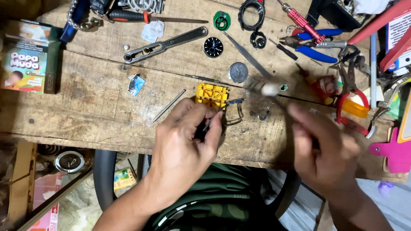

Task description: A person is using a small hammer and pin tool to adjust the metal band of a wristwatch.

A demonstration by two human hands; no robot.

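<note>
My left hand (pixel 186 137) is closed around a dark watch case (pixel 233 112) and presses it against a yellow plastic holder block (pixel 212 95) on the worn wooden workbench (pixel 94 98). My right hand (pixel 323 147) is blurred and grips a slim tool with a pale rounded handle end (pixel 270 88) that slants up to the left, above the case. A black watch dial (pixel 213 47) and a round silver case back (pixel 238 72) lie just beyond the block.
Tools crowd the bench: a long metal case wrench (pixel 165 44), tweezers (pixel 246 53), blue-handled pliers (pixel 314 47), red-handled pliers (pixel 351 107), a red screwdriver (pixel 299 19), a thin pin (pixel 168 107). A printed box (pixel 23 57) sits at the left, a pink holder (pixel 394 149) at the right edge.
</note>
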